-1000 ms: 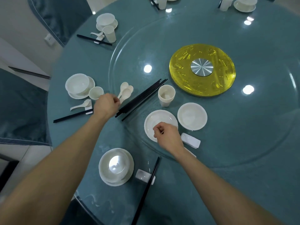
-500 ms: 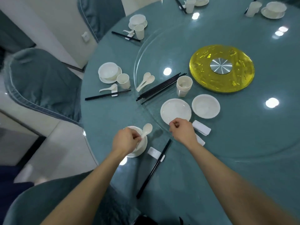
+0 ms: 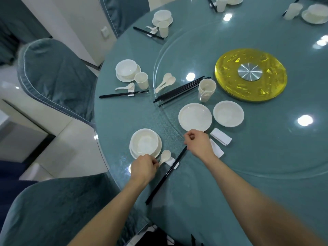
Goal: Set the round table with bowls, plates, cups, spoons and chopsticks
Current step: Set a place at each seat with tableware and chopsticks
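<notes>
My left hand [image 3: 144, 167] pinches the handle of a white spoon [image 3: 165, 155] whose bowl lies on a white rest [image 3: 171, 161], just right of a white bowl on a plate [image 3: 145, 143]. Black chopsticks [image 3: 166, 176] lie across that same rest. My right hand [image 3: 198, 143] hovers with curled fingers, holding nothing, at the near edge of a spare plate [image 3: 194, 117]. On the glass turntable [image 3: 266, 166] lie a spare bowl [image 3: 228, 113], stacked cups [image 3: 206, 89], two spoons [image 3: 166, 81] and a bundle of chopsticks [image 3: 181, 90].
A finished setting with bowl [image 3: 126, 68], cup [image 3: 141, 80], spoon and chopsticks [image 3: 124, 94] lies at the left; another setting [image 3: 162, 17] is farther back. Spare white rests [image 3: 221, 139] sit by my right hand. A yellow disc [image 3: 250, 75] marks the centre. Covered chairs [image 3: 53, 77] ring the table.
My left hand picked a spoon from the turntable, carried it toward me and lowered it onto the rest beside the near bowl. My right hand stayed at the spare plate.
</notes>
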`<action>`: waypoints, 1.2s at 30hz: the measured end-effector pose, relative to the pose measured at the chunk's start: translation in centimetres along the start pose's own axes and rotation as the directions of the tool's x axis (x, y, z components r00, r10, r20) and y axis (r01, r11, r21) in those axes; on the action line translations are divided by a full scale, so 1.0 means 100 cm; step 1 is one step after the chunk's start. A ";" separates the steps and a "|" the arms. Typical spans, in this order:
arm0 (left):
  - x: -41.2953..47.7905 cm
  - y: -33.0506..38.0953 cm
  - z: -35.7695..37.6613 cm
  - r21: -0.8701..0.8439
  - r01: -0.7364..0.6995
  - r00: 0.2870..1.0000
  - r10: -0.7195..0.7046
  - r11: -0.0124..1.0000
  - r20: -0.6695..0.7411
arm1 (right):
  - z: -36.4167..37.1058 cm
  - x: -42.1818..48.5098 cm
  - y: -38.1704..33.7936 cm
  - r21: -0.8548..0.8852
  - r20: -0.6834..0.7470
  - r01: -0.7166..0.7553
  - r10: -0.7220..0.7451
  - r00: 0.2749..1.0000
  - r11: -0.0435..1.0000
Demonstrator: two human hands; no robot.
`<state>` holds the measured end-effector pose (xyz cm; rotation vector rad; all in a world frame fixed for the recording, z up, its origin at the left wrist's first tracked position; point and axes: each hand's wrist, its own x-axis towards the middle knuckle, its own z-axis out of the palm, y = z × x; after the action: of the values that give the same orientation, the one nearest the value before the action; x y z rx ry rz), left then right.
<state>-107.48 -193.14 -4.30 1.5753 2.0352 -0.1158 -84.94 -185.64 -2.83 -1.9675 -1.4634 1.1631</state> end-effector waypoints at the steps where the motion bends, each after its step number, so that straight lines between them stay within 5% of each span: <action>1: 0.001 0.000 0.002 -0.003 0.003 1.000 -0.003 1.000 -0.005 | 0.000 0.001 0.001 -0.003 0.001 -0.002 0.002 1.000 1.000; 19: 0.006 0.013 -0.014 0.215 -0.139 0.989 0.146 0.967 -0.017 | -0.007 0.019 -0.009 0.000 -0.005 0.005 -0.005 1.000 1.000; 36: 0.006 0.005 -0.003 0.338 -0.126 0.992 0.113 0.933 0.058 | -0.007 0.024 -0.006 -0.028 -0.007 0.000 0.000 1.000 1.000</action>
<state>-107.27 -192.33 -4.23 1.8854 1.9605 -0.4714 -84.47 -183.08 -2.87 -1.9885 -1.4842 1.1406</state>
